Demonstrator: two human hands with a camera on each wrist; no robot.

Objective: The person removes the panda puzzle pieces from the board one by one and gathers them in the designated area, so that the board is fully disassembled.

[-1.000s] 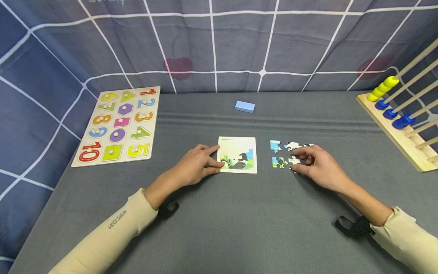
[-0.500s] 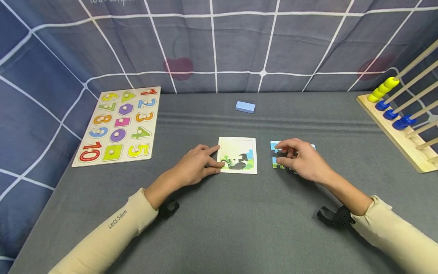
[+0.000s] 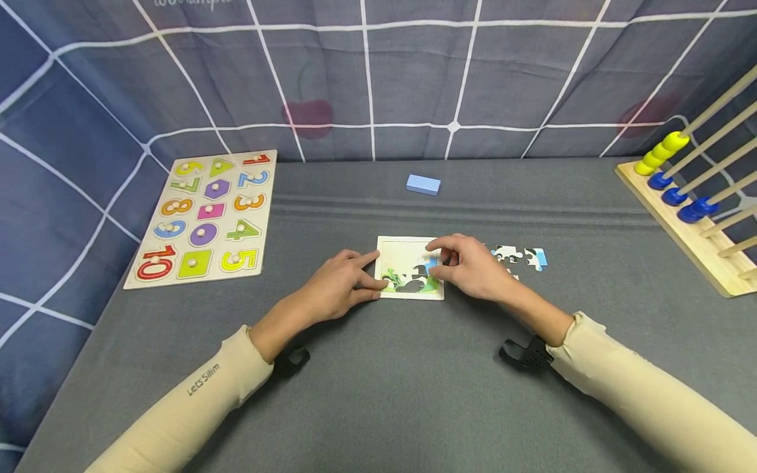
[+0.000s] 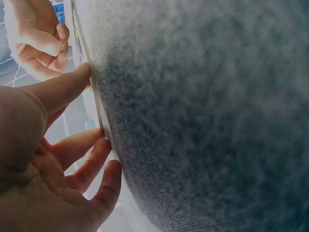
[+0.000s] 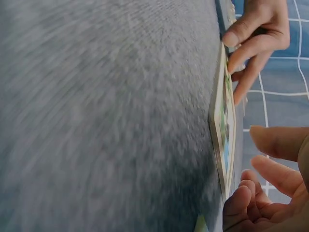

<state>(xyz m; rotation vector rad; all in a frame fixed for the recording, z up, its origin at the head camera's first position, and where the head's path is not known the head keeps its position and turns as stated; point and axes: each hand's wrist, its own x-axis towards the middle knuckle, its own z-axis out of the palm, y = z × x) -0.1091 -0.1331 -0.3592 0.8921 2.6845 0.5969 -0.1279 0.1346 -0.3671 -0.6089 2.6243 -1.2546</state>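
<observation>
Two bare hands meet at a small square puzzle board (image 3: 408, 251), which lies flat on a grey table (image 3: 378, 401) near the middle of our view. Its upper part is pale cream; its lower part shows green leaves, black-and-white shapes and a patch of blue. We see the left hand (image 3: 338, 287) resting on the board's left edge, its fingers extended and grasping nothing. Over the right edge we find the right hand (image 3: 473, 266), released, thumb and forefinger apart and the other fingers bent. Just right of the board we make out loose jigsaw pieces (image 3: 535, 259), partly hidden by that hand. Farther back we notice a blue block (image 3: 422, 184); far left, a number board (image 3: 255, 203); far right, a wooden bead rack (image 3: 717, 244).
</observation>
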